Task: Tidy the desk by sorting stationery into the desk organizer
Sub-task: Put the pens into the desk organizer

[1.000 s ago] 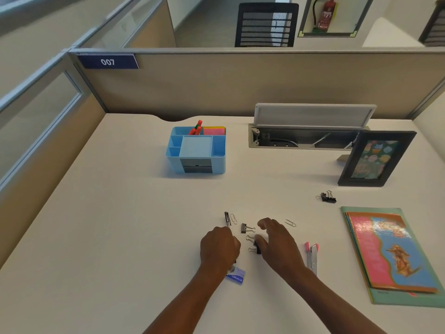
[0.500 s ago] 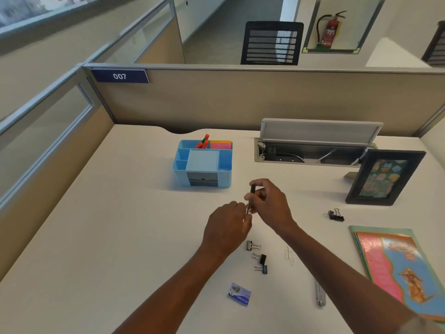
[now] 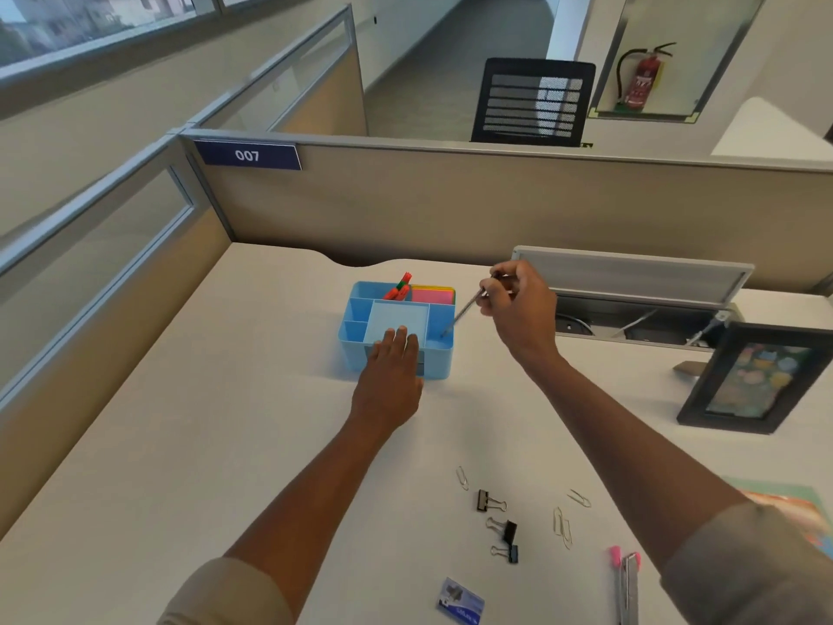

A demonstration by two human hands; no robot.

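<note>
While the right hand [image 3: 518, 309] pinches a thin grey pen [image 3: 459, 315] between thumb and fingertips, the pen slants down and left from the grip, its tip inside the front right compartment of the blue desk organizer [image 3: 396, 329], near that slot's front wall. Upper end of the pen is hidden in the fingers. Left hand [image 3: 390, 376] lies flat, fingers straight, on the organizer's front edge, fingertips over the rim of the big centre tray; it holds nothing and hides part of the front face.

Left of the grip: red-orange markers [image 3: 399, 288] stand in the back left slot, pink sticky notes [image 3: 432, 294] in the back slot just below-left of the knuckles. Right of the grip and close behind it, the open cable tray lid [image 3: 631, 272] stands up, limiting room on that side. Partition wall [image 3: 450, 205] closes off the far edge. Open desk [image 3: 225, 421] spreads left of the organizer.

Well below the grip, toward the person: three black binder clips [image 3: 500, 525], loose paper clips [image 3: 561, 527], a small blue staple box [image 3: 459, 605], label too blurred to read. A pink-tipped tool [image 3: 626, 584] is cut off by the bottom edge; cannot tell what it is. Black picture frame [image 3: 757, 376] leans far right of the grip, and a coloured booklet [image 3: 784, 507] is mostly hidden behind the right sleeve.
</note>
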